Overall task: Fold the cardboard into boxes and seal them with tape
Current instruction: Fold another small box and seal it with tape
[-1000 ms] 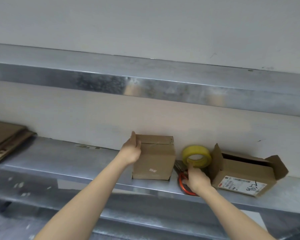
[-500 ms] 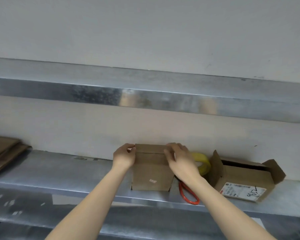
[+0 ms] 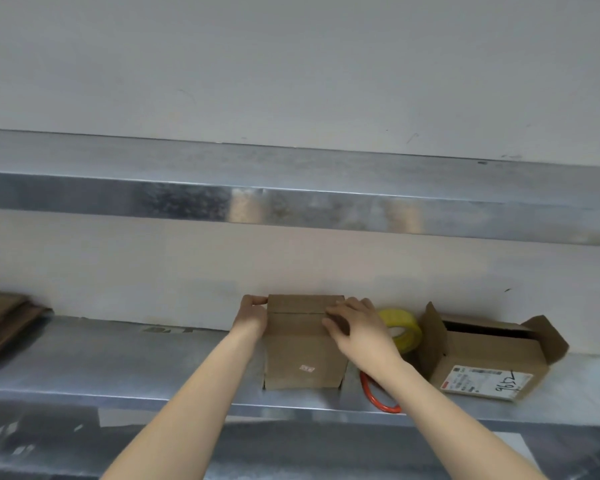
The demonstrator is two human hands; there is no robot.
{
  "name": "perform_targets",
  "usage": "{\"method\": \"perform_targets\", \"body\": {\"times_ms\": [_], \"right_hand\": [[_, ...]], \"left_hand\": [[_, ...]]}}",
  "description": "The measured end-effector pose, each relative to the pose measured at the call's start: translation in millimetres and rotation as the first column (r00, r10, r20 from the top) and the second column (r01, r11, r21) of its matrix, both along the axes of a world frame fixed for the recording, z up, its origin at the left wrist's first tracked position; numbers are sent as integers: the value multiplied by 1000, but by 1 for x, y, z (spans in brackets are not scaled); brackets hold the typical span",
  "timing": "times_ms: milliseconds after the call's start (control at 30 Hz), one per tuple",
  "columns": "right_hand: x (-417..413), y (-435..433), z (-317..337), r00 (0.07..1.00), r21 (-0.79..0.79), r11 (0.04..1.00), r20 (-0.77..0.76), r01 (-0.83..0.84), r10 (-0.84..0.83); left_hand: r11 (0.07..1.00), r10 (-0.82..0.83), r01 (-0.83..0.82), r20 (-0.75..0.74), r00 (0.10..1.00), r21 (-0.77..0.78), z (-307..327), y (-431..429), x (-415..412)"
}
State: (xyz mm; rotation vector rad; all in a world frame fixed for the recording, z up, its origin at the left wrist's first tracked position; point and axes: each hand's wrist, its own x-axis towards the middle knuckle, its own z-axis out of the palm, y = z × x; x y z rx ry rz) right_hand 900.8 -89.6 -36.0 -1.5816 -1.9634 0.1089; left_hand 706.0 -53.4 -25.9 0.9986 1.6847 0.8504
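A small brown cardboard box (image 3: 305,351) stands upright on the metal shelf (image 3: 118,368), its top flaps folded down with a seam across the top. My left hand (image 3: 252,317) grips the box's upper left edge, fingers curled over the corner. My right hand (image 3: 359,329) lies on the upper right of the box with its fingers stretched across the flaps. Just right of the box, partly behind my right hand, sits a yellow tape roll (image 3: 406,327). Orange-handled scissors (image 3: 378,400) lie under my right wrist.
A second cardboard box (image 3: 489,365) with open flaps and a shipping label lies at the right. Flat cardboard sheets (image 3: 4,317) are stacked at the far left. An upper metal shelf (image 3: 291,199) runs overhead, and the wall is right behind the boxes.
My right hand left the tape roll and scissors and came onto the top right of the small box. My left hand shifted from the box's side to its top left edge.
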Motion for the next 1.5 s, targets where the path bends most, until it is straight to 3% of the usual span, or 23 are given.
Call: {"method": "perform_targets", "body": {"times_ms": [267, 333, 400, 500, 567, 667, 833, 1000, 1067, 1200, 1500], "right_hand": [[5, -1, 7, 999, -106, 994, 28, -27, 30], [9, -2, 12, 997, -166, 985, 49, -47, 56], [14, -1, 18, 999, -177, 983, -18, -48, 46], [31, 4, 26, 980, -128, 990, -185, 53, -76], [51, 11, 28, 969, -150, 980, -191, 129, -157], [77, 19, 25, 976, -255, 952, -88, 170, -198], [85, 29, 9, 989, -465, 879, 145, 105, -42], [88, 37, -2, 864, -377, 900, 503, 218, 1], [90, 40, -5, 822, -351, 907, 570, 234, 9], [97, 46, 2, 877, -369, 909, 480, 195, 7], [87, 29, 72, 999, -300, 953, 41, 44, -33]], "left_hand": [[998, -24, 22, -49, 998, -53, -7, 1, -3], [1000, 14, -11, -118, 993, 23, -7, 0, -3], [992, 46, -10, -286, 957, 128, 0, 3, -3], [925, 37, 160, -503, 863, 343, 15, 11, 2], [847, -28, 312, -550, 834, 430, 23, 12, 11], [763, -151, 473, -591, 793, 440, 26, 10, 23], [767, -229, 542, -642, 731, 343, 23, 6, 26], [788, -248, 529, -623, 742, 315, 22, 3, 19], [791, -253, 527, -617, 745, 312, 22, 3, 16], [785, -285, 539, -595, 752, 306, 23, 2, 15], [769, -324, 539, -518, 792, 344, 42, 3, 55]]}}
